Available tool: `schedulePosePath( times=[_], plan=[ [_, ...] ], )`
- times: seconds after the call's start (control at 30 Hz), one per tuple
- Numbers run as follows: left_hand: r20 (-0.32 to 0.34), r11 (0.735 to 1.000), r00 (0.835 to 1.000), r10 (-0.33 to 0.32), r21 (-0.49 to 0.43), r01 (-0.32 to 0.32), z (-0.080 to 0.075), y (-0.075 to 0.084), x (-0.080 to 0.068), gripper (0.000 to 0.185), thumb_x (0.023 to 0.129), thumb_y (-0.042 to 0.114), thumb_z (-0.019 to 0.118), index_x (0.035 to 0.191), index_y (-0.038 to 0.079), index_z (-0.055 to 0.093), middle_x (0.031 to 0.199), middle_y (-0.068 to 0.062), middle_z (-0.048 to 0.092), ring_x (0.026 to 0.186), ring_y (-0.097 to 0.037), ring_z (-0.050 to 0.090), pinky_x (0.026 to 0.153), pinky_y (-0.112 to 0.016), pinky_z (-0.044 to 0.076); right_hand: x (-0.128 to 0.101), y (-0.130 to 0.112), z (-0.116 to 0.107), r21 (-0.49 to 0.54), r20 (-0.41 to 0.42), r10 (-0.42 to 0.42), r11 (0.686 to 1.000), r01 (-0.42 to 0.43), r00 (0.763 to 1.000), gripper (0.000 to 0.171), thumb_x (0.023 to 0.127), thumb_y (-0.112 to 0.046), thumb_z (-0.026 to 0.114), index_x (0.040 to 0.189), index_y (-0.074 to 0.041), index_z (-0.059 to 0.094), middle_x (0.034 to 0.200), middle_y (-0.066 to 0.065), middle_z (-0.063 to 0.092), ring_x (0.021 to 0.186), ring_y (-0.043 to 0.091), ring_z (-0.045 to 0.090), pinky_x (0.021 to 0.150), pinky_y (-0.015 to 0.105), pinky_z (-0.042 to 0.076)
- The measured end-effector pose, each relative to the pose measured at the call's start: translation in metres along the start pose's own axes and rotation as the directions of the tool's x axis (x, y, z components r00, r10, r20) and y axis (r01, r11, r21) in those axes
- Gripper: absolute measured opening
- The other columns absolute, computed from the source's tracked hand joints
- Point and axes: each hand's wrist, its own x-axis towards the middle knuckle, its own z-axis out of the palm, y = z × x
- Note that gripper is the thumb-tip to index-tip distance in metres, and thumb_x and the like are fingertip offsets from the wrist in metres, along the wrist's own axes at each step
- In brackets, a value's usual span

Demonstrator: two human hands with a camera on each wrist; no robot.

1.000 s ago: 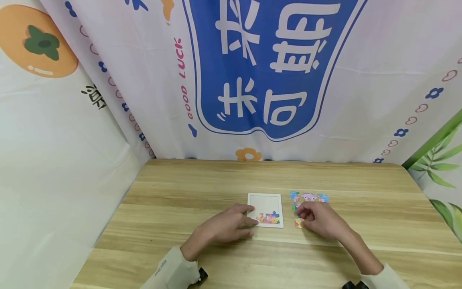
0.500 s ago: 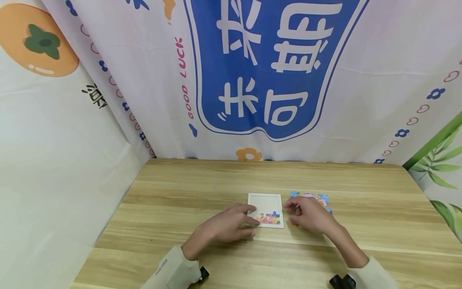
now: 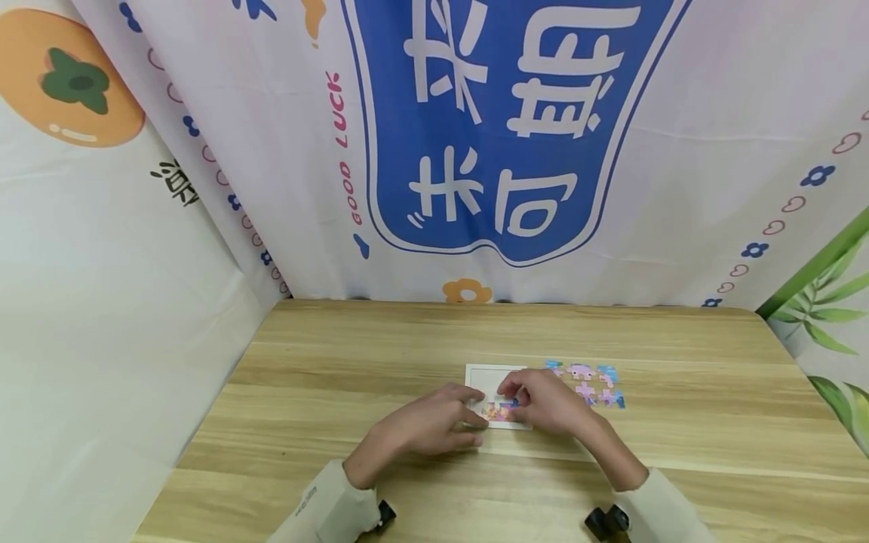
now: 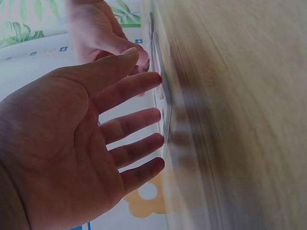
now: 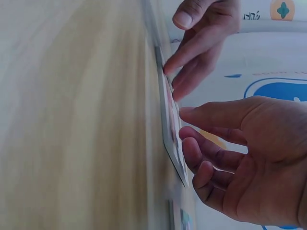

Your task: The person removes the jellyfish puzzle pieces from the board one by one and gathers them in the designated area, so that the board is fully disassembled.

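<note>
A white square puzzle tray [image 3: 480, 378] lies on the table, with joined jigsaw pieces [image 3: 497, 412] in its lower part. My left hand [image 3: 434, 421] rests at its left edge with fingers spread; in the left wrist view the fingertips [image 4: 156, 115] meet the tray's side. Over the tray's right side, my right hand [image 3: 548, 403] has thumb and fingers curled in a pinch close to the surface. The puzzle piece in that pinch is hidden behind the fingers. In the right wrist view the thumb tip [image 5: 187, 113] is right at the tray [image 5: 169, 132].
Several loose jigsaw pieces [image 3: 585, 392], pink and blue, lie right of the tray, partly behind the right hand. The wooden table [image 3: 366, 354] ends at a printed curtain [image 3: 326, 256] at the back, with white cloth [image 3: 136, 339] at the left.
My right hand has moved left from the loose pieces to over the tray, uncovering several of them. The left hand has stayed at the tray's edge.
</note>
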Motion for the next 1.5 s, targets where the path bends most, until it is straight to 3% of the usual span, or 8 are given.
schedulePosePath(
  times=[0.2,0.77,1.13,1.33,1.5],
  plan=[
    [0.001,1.0,1.0,0.003,-0.008,-0.003,0.001,-0.001,0.0,0.036,0.106,0.039,0.068,0.139,0.025,0.074,0.165,-0.005,0.051,0.155,-0.026,0.045,0.127,-0.045,0.041,0.002,-0.003,0.007,-0.022,0.001,-0.048,0.999,0.048,0.999,0.022,0.088,0.002,0.081,0.109,-0.006,0.078,0.099,0.003,0.075,0.084,0.008,0.064,0.074,0.021,0.056],
    [-0.009,0.996,1.0,-0.025,-0.084,0.024,0.008,-0.004,-0.001,0.036,0.106,0.038,0.07,0.14,0.025,0.074,0.167,-0.003,0.049,0.158,-0.027,0.039,0.128,-0.048,0.041,0.0,-0.004,0.011,-0.067,-0.041,-0.019,0.998,0.016,0.999,0.022,0.087,0.004,0.081,0.105,-0.009,0.079,0.096,0.001,0.076,0.082,0.007,0.065,0.073,0.021,0.056],
    [-0.015,0.995,0.999,-0.031,-0.091,0.03,0.006,-0.003,-0.001,0.035,0.106,0.037,0.07,0.138,0.023,0.075,0.166,-0.004,0.05,0.158,-0.028,0.04,0.128,-0.047,0.039,0.001,-0.004,0.014,-0.069,-0.064,-0.029,0.997,0.025,0.998,0.024,0.086,0.006,0.08,0.102,-0.01,0.079,0.085,-0.002,0.069,0.077,0.006,0.061,0.069,0.021,0.053],
    [-0.017,0.995,0.999,-0.032,-0.092,0.031,0.007,-0.004,-0.001,0.035,0.106,0.037,0.07,0.138,0.024,0.075,0.166,-0.003,0.049,0.158,-0.027,0.04,0.128,-0.048,0.039,0.0,-0.004,0.016,-0.055,-0.054,0.001,0.998,-0.004,0.999,0.023,0.089,0.003,0.077,0.105,-0.012,0.079,0.085,-0.006,0.067,0.078,0.007,0.06,0.068,0.022,0.051],
    [-0.015,0.996,0.999,-0.033,-0.088,0.032,0.007,-0.004,-0.001,0.035,0.106,0.038,0.07,0.139,0.026,0.074,0.167,-0.002,0.049,0.158,-0.026,0.04,0.128,-0.047,0.039,-0.001,-0.003,0.016,-0.029,-0.046,-0.028,0.999,0.027,0.999,0.017,0.096,0.0,0.072,0.107,-0.011,0.078,0.083,-0.007,0.067,0.074,0.003,0.057,0.065,0.021,0.05]
  ],
)
